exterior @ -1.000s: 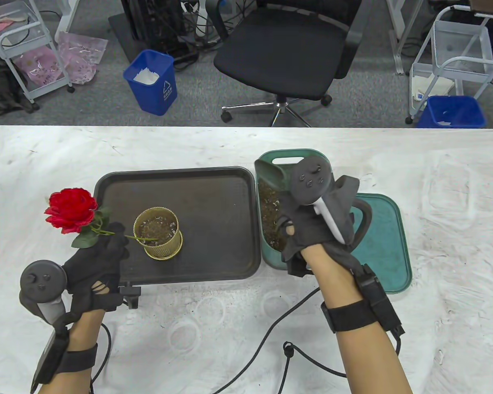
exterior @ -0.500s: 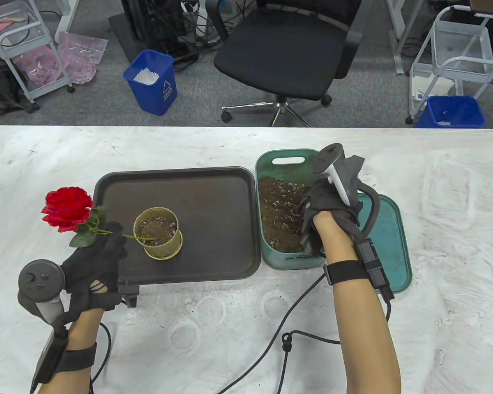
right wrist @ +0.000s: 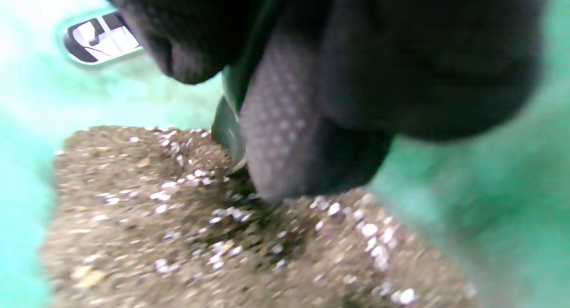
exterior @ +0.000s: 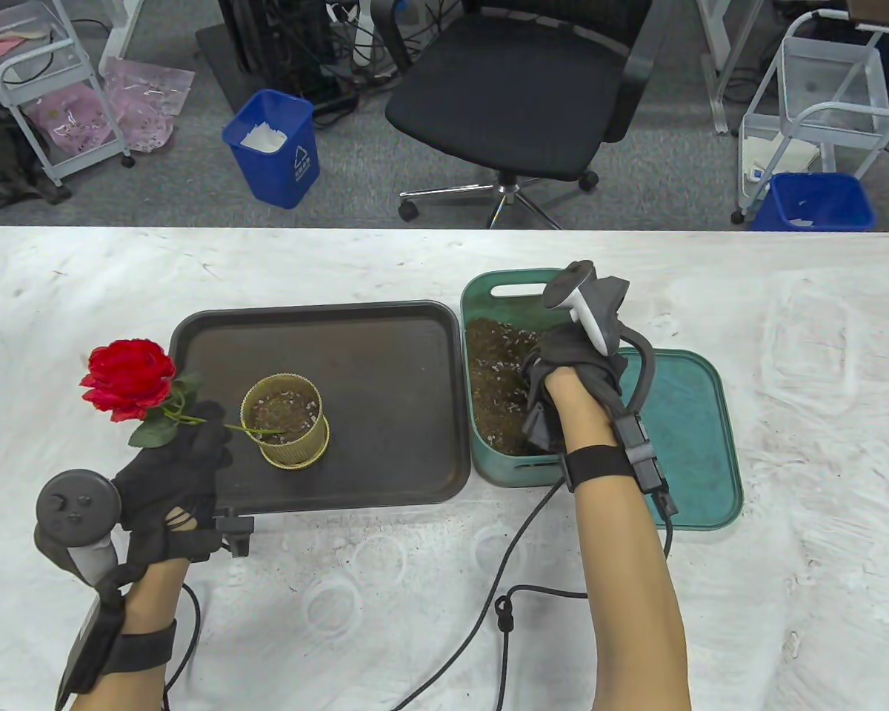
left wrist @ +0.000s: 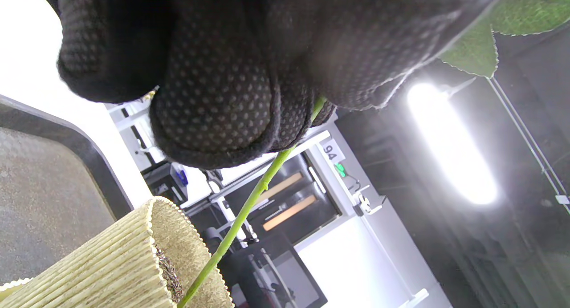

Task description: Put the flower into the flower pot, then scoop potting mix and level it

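Observation:
A red rose (exterior: pixel 128 378) is held by its green stem (exterior: pixel 255 430) in my left hand (exterior: pixel 209 428), left of the ribbed gold flower pot (exterior: pixel 296 448). The stem's end reaches into the pot, which holds some mix. In the left wrist view my fingers (left wrist: pixel 213 116) pinch the stem (left wrist: pixel 249 201) above the pot (left wrist: pixel 116 263). My right hand (exterior: pixel 539 379) is down in the green bin (exterior: pixel 518 285), on the potting mix (exterior: pixel 496 363). The right wrist view shows a dark scoop (right wrist: pixel 227 130) gripped between my fingers (right wrist: pixel 289 143), its edge in the mix (right wrist: pixel 178 237).
The pot stands on a black tray (exterior: pixel 385 355). The bin's green lid (exterior: pixel 685 437) lies flat to its right. Glove cables trail over the white table near the front edge. An office chair and blue waste bins stand beyond the table.
My right hand, first raised over the bin with the scoop tilted up, has turned and dropped into the potting mix, then shifted slightly left. The left hand and rose have barely moved.

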A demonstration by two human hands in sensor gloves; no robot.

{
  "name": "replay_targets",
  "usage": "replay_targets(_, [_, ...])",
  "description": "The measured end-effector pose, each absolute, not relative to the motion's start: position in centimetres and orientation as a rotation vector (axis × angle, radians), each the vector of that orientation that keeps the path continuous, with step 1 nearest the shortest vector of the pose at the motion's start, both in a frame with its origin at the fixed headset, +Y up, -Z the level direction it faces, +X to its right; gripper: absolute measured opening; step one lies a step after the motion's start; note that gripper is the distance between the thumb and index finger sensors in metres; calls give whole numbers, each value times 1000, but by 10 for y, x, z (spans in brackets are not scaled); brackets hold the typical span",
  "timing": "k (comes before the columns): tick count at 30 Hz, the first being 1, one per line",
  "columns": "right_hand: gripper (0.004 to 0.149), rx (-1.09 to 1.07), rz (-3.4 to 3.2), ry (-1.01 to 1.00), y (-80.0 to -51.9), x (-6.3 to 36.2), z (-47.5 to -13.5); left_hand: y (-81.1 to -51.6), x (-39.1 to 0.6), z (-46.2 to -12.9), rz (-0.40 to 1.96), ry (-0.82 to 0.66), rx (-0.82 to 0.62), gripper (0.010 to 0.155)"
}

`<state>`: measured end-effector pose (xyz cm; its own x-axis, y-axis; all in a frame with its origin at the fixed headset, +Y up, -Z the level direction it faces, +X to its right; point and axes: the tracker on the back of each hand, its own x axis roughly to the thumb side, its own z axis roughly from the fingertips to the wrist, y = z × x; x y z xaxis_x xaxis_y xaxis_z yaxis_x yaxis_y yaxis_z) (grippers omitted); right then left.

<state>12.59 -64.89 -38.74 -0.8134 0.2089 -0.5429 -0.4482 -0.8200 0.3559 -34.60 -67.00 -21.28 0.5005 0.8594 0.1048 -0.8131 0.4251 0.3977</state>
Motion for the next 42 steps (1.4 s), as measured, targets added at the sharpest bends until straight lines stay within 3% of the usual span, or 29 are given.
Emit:
replay_targets(11, [55,-616,2304,771,-664,129,-389,-670,-346,-213,1046,118,428,43])
replay_targets(21, [54,-535,2149,826,-657,131,-378,-670,-345,-213,1049,118,426,43])
replay_targets(42, [54,-540,1779,624,-637,161,-321,-670,-344,-213,1063,110,418,43])
